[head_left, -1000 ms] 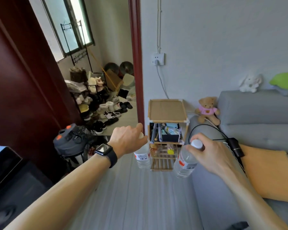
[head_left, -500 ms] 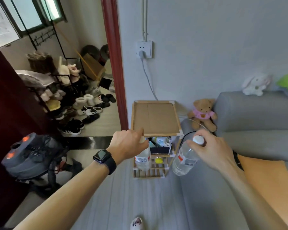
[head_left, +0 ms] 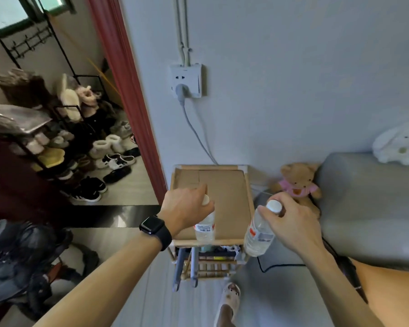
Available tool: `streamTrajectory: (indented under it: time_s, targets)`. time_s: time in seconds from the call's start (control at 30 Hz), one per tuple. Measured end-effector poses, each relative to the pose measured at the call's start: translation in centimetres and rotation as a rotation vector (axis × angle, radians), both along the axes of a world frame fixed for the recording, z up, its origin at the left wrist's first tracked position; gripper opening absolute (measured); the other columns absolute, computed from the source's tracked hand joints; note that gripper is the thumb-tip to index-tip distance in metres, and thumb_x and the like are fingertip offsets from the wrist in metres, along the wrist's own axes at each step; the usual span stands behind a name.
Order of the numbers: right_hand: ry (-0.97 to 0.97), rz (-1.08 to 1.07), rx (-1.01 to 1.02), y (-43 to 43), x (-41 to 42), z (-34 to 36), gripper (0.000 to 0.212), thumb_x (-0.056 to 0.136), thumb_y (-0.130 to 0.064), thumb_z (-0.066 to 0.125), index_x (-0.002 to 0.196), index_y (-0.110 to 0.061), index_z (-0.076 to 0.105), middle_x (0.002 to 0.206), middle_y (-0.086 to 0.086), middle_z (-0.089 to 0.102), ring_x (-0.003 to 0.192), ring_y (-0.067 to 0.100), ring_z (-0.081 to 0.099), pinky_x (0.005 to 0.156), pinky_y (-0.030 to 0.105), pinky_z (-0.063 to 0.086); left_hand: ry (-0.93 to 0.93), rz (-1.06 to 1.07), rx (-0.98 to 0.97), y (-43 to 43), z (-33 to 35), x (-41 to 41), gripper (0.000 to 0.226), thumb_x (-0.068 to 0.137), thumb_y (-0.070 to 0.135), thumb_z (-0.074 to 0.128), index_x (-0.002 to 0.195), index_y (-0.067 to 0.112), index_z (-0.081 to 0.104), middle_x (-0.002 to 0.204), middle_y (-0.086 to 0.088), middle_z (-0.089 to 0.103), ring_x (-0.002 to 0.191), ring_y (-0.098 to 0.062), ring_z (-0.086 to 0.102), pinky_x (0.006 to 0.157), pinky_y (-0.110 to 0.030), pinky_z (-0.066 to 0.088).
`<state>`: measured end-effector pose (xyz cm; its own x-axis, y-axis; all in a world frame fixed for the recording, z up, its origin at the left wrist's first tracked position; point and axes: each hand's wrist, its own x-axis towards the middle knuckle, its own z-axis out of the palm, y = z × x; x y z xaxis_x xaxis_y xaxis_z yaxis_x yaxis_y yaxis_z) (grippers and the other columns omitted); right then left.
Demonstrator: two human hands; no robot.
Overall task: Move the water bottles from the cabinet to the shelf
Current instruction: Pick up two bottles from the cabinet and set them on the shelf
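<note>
My left hand (head_left: 187, 210) grips a clear water bottle (head_left: 205, 226) by its white-capped neck, hanging over the front part of the shelf's top. My right hand (head_left: 291, 223) holds a second clear water bottle (head_left: 257, 234) by the cap, tilted, just off the shelf's right front corner. The small wooden shelf (head_left: 224, 185) stands against the wall with a brown cardboard top; its lower tiers hold several small items. The cabinet is out of sight.
A grey sofa (head_left: 368, 208) with a teddy bear (head_left: 298, 187) and a white plush rabbit (head_left: 397, 145) lies right of the shelf. A wall socket (head_left: 187, 81) with a cord hangs above. A doorway with a shoe rack (head_left: 64, 147) opens left. My slippered foot (head_left: 229, 300) is below.
I have stepped closer to the shelf. Both hands with their bottles now hang over or beside its top, where before they were in front of it.
</note>
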<state>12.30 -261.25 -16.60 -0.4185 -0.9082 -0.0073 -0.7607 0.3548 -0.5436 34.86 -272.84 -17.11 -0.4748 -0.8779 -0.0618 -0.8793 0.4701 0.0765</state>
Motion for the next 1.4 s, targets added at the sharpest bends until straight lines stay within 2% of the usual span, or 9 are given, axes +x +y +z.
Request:
streamTrajectory:
  time_s: [0.17, 0.3, 0.5, 0.67, 0.93, 1.03, 1.17, 1.3, 1.4]
  targets:
    - [-0.033, 0.063, 0.083, -7.6, -3.4, -2.2, 0.025, 0.086, -0.056, 0.060, 0.094, -0.035, 0.051, 0.080, -0.013, 0.061, 0.079, 0.016, 0.058, 0.066, 0.032, 0.043, -0.002, 0.046, 0.062, -5.7, -1.3, -4.5, 0.037, 0.096, 0.055, 0.035, 0.109, 0.024, 0.049, 0.091, 0.005, 0.068, 0.071, -0.019, 0.056, 0.063, -0.033, 0.039]
    - [-0.046, 0.118, 0.148, -13.0, -5.0, -3.7, 0.028, 0.088, -0.059, 0.055, 0.094, -0.034, 0.046, 0.077, -0.013, 0.056, 0.071, 0.015, 0.051, 0.059, 0.031, 0.036, 0.016, 0.059, 0.108, -10.1, -2.3, -7.7, 0.031, 0.099, 0.047, 0.037, 0.115, 0.024, 0.049, 0.105, 0.006, 0.066, 0.083, -0.024, 0.063, 0.063, -0.034, 0.041]
    - [-0.106, 0.118, 0.153, -18.7, -6.1, -4.7, 0.035, 0.085, -0.062, 0.056, 0.100, -0.031, 0.048, 0.084, -0.008, 0.062, 0.077, 0.018, 0.057, 0.066, 0.034, 0.044, -0.022, -0.021, 0.066, -15.2, -2.0, -10.5, 0.033, 0.101, 0.047, 0.035, 0.113, 0.019, 0.047, 0.108, 0.004, 0.061, 0.078, -0.024, 0.061, 0.061, -0.035, 0.041]
    - [-0.080, 0.134, 0.161, -21.5, -5.9, -5.7, 0.042, 0.086, -0.066, 0.052, 0.105, -0.029, 0.045, 0.091, -0.005, 0.066, 0.086, 0.022, 0.063, 0.073, 0.037, 0.051, -0.099, -0.077, 0.103, -17.6, -2.4, -11.1, 0.033, 0.101, 0.047, 0.036, 0.122, 0.023, 0.044, 0.112, 0.001, 0.057, 0.083, -0.027, 0.061, 0.069, -0.039, 0.049]
    - [-0.029, 0.353, 0.221, -22.5, -7.2, -5.1, 0.042, 0.083, -0.069, 0.053, 0.112, -0.040, 0.048, 0.106, -0.009, 0.057, 0.092, 0.018, 0.059, 0.074, 0.035, 0.048, 0.202, 0.018, 0.247, -18.1, -4.9, -10.3, 0.041, 0.091, 0.049, 0.057, 0.126, 0.036, 0.041, 0.126, 0.001, 0.049, 0.099, -0.022, 0.059, 0.069, -0.033, 0.047]
    - [-0.034, 0.379, 0.215, -22.6, -7.4, -5.2, 0.046, 0.081, -0.061, 0.061, 0.114, -0.033, 0.047, 0.117, -0.008, 0.047, 0.095, 0.018, 0.057, 0.079, 0.036, 0.049, 0.306, 0.046, 0.307, -17.7, -5.8, -10.7, 0.047, 0.088, 0.045, 0.065, 0.121, 0.033, 0.035, 0.122, -0.001, 0.054, 0.091, -0.025, 0.061, 0.071, -0.040, 0.055]
    - [-0.095, 0.356, 0.278, -22.3, -7.5, -6.0, 0.043, 0.086, -0.060, 0.057, 0.108, -0.029, 0.036, 0.101, -0.007, 0.061, 0.085, 0.016, 0.060, 0.071, 0.038, 0.051, 0.344, 0.042, 0.310, -18.1, -6.1, -11.1, 0.049, 0.091, 0.033, 0.065, 0.124, 0.029, 0.030, 0.119, -0.004, 0.055, 0.084, -0.026, 0.061, 0.067, -0.035, 0.053]
    - [0.012, 0.259, 0.196, -22.5, -7.2, -6.4, 0.039, 0.091, -0.058, 0.051, 0.106, -0.026, 0.033, 0.099, -0.004, 0.056, 0.081, 0.020, 0.054, 0.063, 0.033, 0.040, 0.389, 0.011, 0.357, -18.5, -5.8, -11.3, 0.046, 0.089, 0.017, 0.065, 0.119, 0.028, 0.031, 0.105, -0.002, 0.056, 0.081, -0.026, 0.057, 0.067, -0.035, 0.051]
    - [0.003, 0.188, 0.118, -22.6, -6.7, -7.0, 0.038, 0.094, -0.057, 0.049, 0.105, -0.024, 0.035, 0.096, -0.001, 0.057, 0.078, 0.020, 0.055, 0.063, 0.032, 0.041, 0.413, 0.006, 0.405, -18.7, -6.0, -11.3, 0.046, 0.087, 0.012, 0.066, 0.114, 0.032, 0.034, 0.098, 0.000, 0.058, 0.082, -0.023, 0.057, 0.069, -0.036, 0.052]
